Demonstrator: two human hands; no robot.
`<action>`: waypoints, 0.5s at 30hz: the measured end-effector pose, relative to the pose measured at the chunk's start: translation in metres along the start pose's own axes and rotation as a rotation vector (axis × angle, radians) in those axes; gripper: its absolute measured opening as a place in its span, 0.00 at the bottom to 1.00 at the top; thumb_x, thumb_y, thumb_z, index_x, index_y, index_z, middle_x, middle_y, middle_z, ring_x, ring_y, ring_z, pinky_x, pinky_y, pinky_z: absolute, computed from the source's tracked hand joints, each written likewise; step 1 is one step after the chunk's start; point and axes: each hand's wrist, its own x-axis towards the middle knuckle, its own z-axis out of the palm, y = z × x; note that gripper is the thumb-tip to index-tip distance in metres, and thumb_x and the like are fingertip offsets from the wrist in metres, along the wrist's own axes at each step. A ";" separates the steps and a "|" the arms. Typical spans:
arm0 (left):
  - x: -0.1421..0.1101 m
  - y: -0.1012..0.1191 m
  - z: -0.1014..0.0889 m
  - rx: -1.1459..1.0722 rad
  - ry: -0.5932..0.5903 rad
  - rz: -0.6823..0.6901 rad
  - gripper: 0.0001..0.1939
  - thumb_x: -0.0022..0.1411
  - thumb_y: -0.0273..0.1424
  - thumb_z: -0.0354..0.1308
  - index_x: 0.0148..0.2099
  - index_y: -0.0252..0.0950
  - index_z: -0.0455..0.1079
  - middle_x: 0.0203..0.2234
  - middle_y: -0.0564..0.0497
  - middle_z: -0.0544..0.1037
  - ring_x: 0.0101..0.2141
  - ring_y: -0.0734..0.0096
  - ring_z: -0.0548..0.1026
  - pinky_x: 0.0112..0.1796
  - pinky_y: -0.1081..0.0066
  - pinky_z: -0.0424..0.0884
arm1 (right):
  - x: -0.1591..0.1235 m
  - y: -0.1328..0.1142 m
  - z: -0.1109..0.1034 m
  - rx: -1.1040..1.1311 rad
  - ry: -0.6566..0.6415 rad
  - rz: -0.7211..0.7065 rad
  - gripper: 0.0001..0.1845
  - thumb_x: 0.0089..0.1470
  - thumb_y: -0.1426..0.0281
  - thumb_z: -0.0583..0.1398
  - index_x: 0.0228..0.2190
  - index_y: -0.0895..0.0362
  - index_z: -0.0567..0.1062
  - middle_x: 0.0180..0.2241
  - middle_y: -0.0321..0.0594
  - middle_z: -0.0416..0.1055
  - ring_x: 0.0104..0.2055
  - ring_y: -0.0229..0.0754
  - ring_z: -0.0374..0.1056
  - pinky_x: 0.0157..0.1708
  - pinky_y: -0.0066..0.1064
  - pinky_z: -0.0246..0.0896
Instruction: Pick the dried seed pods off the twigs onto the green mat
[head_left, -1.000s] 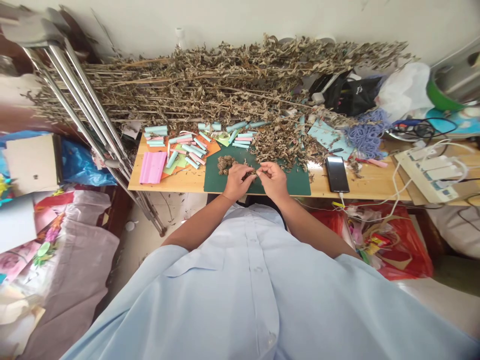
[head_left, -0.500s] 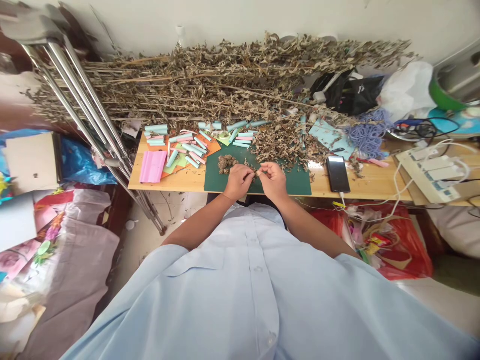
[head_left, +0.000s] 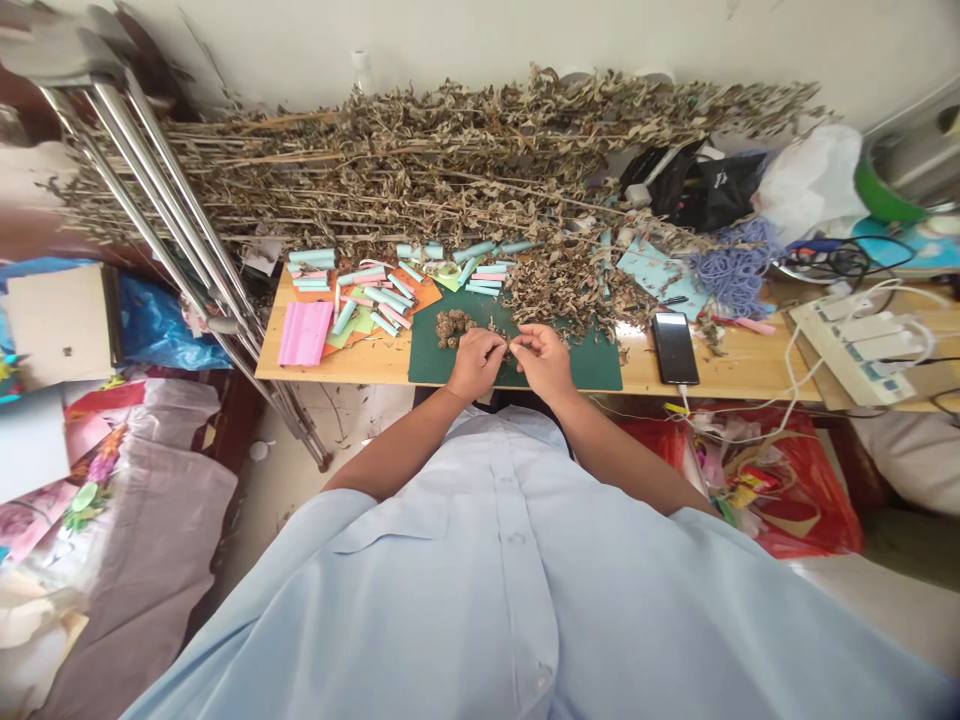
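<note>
Close together over the green cutting mat are my left hand and my right hand, fingers pinched and nearly meeting. Between them is a small bit of dried leaf, mostly hidden by the fingers; its exact shape is too small to make out. Several brown balls of crumpled dried leaf lie on the mat just beyond my left hand. Past my right hand a heap of loose dried leaves spills over the mat's far edge.
Long dried leafy stalks span the table's back. Rolled paper tubes and a pink paper stack lie left. A phone on a cable, purple yarn and a power strip are right. Metal crutches lean at left.
Both hands stay in nearly the same place, with only slight finger movement at the bit of dried leaf. The balls and the leaf heap look unchanged.
</note>
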 end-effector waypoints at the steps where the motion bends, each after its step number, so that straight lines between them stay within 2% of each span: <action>1: 0.000 0.000 0.000 0.000 -0.005 0.001 0.13 0.71 0.33 0.51 0.35 0.37 0.71 0.32 0.48 0.77 0.39 0.64 0.73 0.47 0.60 0.67 | 0.000 0.000 0.001 -0.001 -0.008 0.010 0.22 0.49 0.60 0.66 0.45 0.53 0.69 0.33 0.35 0.75 0.21 0.33 0.63 0.20 0.27 0.61; 10: 0.000 -0.001 0.000 0.004 -0.024 0.018 0.13 0.72 0.33 0.50 0.37 0.37 0.73 0.34 0.47 0.78 0.40 0.64 0.72 0.47 0.60 0.67 | 0.000 -0.004 0.002 -0.010 0.020 0.005 0.21 0.50 0.64 0.63 0.45 0.54 0.69 0.32 0.35 0.73 0.22 0.33 0.62 0.19 0.27 0.60; 15: 0.000 0.000 -0.001 0.001 -0.020 0.015 0.13 0.71 0.33 0.50 0.36 0.37 0.72 0.33 0.47 0.77 0.40 0.64 0.72 0.47 0.60 0.67 | 0.000 -0.001 0.002 -0.022 0.004 0.005 0.22 0.49 0.63 0.65 0.46 0.54 0.69 0.36 0.37 0.74 0.23 0.33 0.63 0.20 0.27 0.63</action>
